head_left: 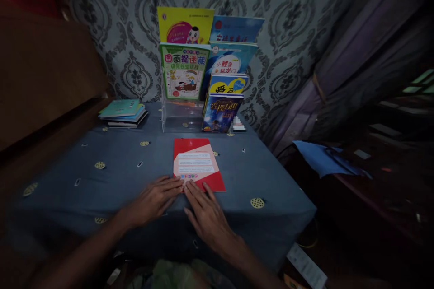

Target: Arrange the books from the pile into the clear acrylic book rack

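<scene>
A red book (pixel 217 184) with a pale pink panel and white text boxes lies flat near the table's front edge, its print upside down to me. The fingers of my left hand (pixel 159 196) rest stretched out on its lower left corner. My right hand (pixel 205 212) lies beside it, fingers extended and spread a little over the book's lower edge. Neither hand grips anything. Behind the red book stands a clear display rack (pixel 174 119). It holds upright books, among them a green book (pixel 185 72), a yellow book (pixel 183 16) and a dark blue book (pixel 222 110).
The table (pixel 129 176) wears a dark blue cloth with small yellow prints. A short stack of books (pixel 124 112) sits at its back left. Patterned wallpaper rises behind. At right are a purple curtain (pixel 312 72) and a dark surface with a blue sheet (pixel 318 158).
</scene>
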The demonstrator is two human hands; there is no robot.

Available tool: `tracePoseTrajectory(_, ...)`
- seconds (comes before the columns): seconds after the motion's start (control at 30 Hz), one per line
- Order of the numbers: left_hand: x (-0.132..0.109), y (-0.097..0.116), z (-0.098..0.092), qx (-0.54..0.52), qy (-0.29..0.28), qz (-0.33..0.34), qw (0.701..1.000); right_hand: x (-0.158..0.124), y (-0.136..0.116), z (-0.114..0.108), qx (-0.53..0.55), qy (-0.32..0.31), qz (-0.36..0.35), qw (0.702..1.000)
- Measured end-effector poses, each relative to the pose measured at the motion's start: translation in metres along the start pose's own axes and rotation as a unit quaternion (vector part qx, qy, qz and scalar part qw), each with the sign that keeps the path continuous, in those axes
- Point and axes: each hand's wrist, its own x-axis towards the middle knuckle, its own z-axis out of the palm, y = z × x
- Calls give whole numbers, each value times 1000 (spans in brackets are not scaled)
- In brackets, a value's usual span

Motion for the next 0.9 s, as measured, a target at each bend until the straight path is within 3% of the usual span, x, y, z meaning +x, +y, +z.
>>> tracePoseTrajectory(0.43, -2, -2, 4, 4, 29, 10, 1000, -48, 43, -18, -53, 66, 70, 994)
tracePoseTrajectory(0.9, 0, -1, 2, 22, 27, 1, 999, -37, 55, -22, -30, 40, 93, 994)
